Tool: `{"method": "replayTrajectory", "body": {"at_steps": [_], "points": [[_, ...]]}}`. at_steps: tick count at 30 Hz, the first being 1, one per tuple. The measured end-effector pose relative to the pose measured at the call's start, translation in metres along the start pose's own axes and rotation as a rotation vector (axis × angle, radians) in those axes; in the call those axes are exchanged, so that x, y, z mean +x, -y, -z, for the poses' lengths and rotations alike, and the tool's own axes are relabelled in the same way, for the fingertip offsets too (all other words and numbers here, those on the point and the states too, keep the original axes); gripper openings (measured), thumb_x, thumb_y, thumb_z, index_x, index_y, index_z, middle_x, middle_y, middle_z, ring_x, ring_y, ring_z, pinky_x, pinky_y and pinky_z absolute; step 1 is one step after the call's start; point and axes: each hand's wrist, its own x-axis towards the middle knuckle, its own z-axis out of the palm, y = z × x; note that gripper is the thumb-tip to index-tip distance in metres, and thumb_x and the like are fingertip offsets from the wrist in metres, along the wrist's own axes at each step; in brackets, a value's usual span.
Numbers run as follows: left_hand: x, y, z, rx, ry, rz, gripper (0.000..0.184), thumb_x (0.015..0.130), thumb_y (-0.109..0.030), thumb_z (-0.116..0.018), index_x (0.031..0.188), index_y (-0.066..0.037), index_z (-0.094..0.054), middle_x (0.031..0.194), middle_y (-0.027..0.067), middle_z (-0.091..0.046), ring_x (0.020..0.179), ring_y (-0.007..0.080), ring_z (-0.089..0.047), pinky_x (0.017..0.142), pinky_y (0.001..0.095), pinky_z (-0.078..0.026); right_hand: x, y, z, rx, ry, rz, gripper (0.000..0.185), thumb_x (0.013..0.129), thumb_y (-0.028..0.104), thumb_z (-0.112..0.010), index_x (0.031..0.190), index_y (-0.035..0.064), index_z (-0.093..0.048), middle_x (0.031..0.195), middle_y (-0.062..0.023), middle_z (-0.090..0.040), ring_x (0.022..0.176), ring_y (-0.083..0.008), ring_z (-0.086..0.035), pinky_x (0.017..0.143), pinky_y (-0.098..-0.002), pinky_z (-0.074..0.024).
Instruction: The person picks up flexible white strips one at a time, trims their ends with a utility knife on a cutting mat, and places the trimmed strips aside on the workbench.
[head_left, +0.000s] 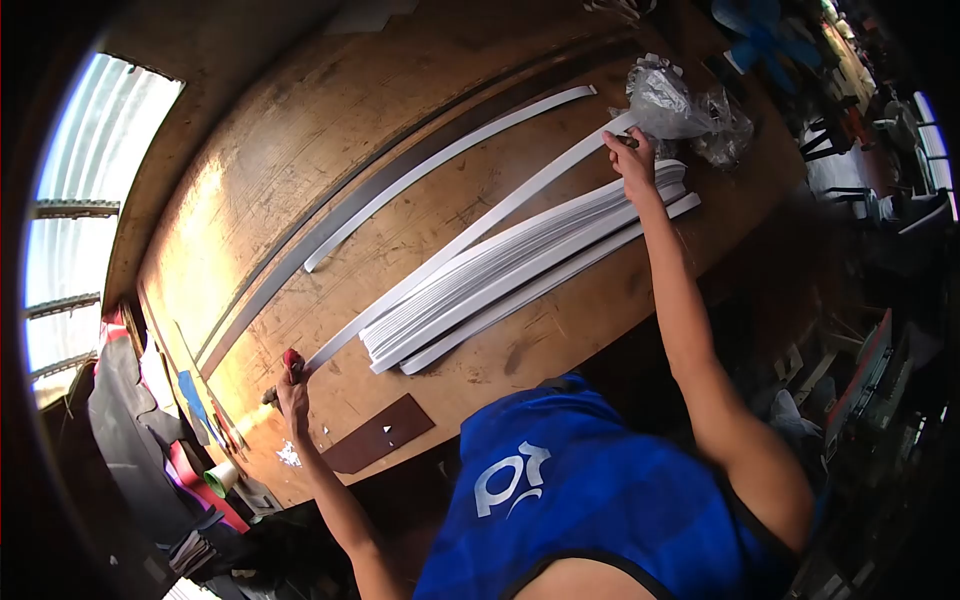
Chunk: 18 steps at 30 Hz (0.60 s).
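A long white strip [520, 190] stretches slantwise across the bench between my two hands. My left hand [292, 395] is closed at its lower end, around a small tool with a red top [291, 358]; a dark end pokes out beside the fingers. My right hand [632, 165] pinches the strip near its upper end; something small and dark shows between the fingers, too small to name. Just below the strip lies a thick stack of white strips [520, 265], partly under it. A brown rectangular piece [380, 435] rests near my left forearm.
Another white strip [440, 155] lies farther back, beside a long grey strip [270, 295] on the wooden bench [230, 220]. Crumpled clear plastic [690, 115] sits beyond my right hand. White scraps [288, 454] and a green-rimmed roll [221, 478] are at the left edge.
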Motion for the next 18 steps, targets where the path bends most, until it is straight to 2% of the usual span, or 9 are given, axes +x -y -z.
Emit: {"method": "replayTrajectory", "body": {"at_steps": [1,3,5,7,11,13,14,17,18], "points": [[0.019,-0.002,-0.005,-0.053,-0.007,-0.012,0.019,0.092,-0.016,-0.071,0.106,-0.005,-0.065,0.083,-0.0053,-0.056,0.077,0.0104,-0.048,0.073,0.0268,-0.042,0.023,-0.014,-0.01,-0.007,-0.007,-0.03,0.017,0.087,0.016,-0.076,0.087,0.0094,-0.06,0.071,0.0038,-0.057,0.056,-0.0039,-0.051,0.046,-0.0218,-0.0349],[0.053,-0.009,-0.013,0.038,-0.05,0.044,0.027,0.092,-0.016,-0.071,0.117,-0.005,-0.066,0.09,-0.0023,-0.064,0.083,0.0122,-0.054,0.078,0.0292,-0.045,0.058,-0.04,-0.025,-0.073,-0.031,-0.044,0.02,0.088,0.018,-0.076,0.085,0.0115,-0.057,0.068,0.0039,-0.055,0.053,-0.0044,-0.05,0.042,-0.021,-0.0307],[0.062,-0.046,-0.024,0.146,-0.094,0.079,0.031,0.093,-0.021,-0.07,0.121,-0.006,-0.066,0.097,0.0019,-0.069,0.089,0.0129,-0.058,0.082,0.0307,-0.046,0.081,-0.058,-0.032,-0.168,-0.086,-0.049,0.02,0.089,0.018,-0.075,0.085,0.01,-0.057,0.065,0.0024,-0.055,0.051,-0.0061,-0.051,0.04,-0.0222,-0.0309],[0.099,-0.001,-0.037,-0.014,-0.069,-0.022,0.033,0.094,-0.028,-0.069,0.119,-0.007,-0.067,0.097,0.0044,-0.069,0.089,0.015,-0.06,0.082,0.0321,-0.047,0.1,-0.078,-0.029,-0.231,-0.116,-0.093,0.02,0.089,0.02,-0.075,0.089,0.0072,-0.06,0.069,0.0001,-0.061,0.052,-0.0066,-0.053,0.04,-0.0228,-0.0322],[0.136,0.038,-0.058,0.053,-0.064,-0.026,0.036,0.092,-0.032,-0.07,0.119,-0.009,-0.067,0.093,0.0074,-0.068,0.087,0.017,-0.061,0.08,0.0337,-0.047,0.11,-0.094,-0.021,-0.298,-0.14,-0.131,0.023,0.088,0.022,-0.076,0.096,0.0047,-0.063,0.078,-0.0032,-0.069,0.054,-0.0067,-0.053,0.041,-0.0231,-0.0337],[0.139,0.03,-0.066,0.106,-0.137,-0.069,0.036,0.09,-0.034,-0.072,0.117,-0.01,-0.069,0.088,0.0101,-0.068,0.082,0.0202,-0.062,0.076,0.0354,-0.048,0.106,-0.101,-0.018,-0.236,-0.134,-0.118,0.024,0.088,0.025,-0.077,0.092,0.0049,-0.064,0.076,-0.0024,-0.069,0.055,-0.0069,-0.053,0.045,-0.0238,-0.0366],[0.131,0.016,-0.067,0.068,-0.097,0.009,0.035,0.089,-0.034,-0.072,0.114,-0.01,-0.07,0.085,0.0124,-0.068,0.076,0.0248,-0.062,0.072,0.0385,-0.048,0.107,-0.105,-0.012,-0.34,-0.115,-0.12,0.025,0.088,0.027,-0.077,0.089,0.0056,-0.065,0.074,-0.002,-0.069,0.055,-0.0072,-0.053,0.047,-0.0242,-0.038],[0.14,0.03,-0.078,0.204,-0.12,0.053,0.032,0.089,-0.033,-0.071,0.111,-0.009,-0.071,0.083,0.0133,-0.068,0.074,0.0263,-0.062,0.069,0.0396,-0.048,0.105,-0.109,-0.006,-0.531,-0.1,-0.091,0.026,0.087,0.031,-0.077,0.082,0.0071,-0.067,0.072,-0.0013,-0.069,0.056,-0.008,-0.051,0.052,-0.0261,-0.041],[0.14,0.035,-0.082,0.195,-0.165,-0.028,0.032,0.089,-0.034,-0.071,0.108,-0.009,-0.071,0.08,0.0137,-0.067,0.071,0.0268,-0.061,0.068,0.0404,-0.047,0.1,-0.104,-0.008,-0.586,-0.109,-0.093,0.027,0.087,0.031,-0.077,0.083,0.0066,-0.067,0.072,-0.0015,-0.069,0.058,-0.0083,-0.054,0.054,-0.0262,-0.0424]]}}
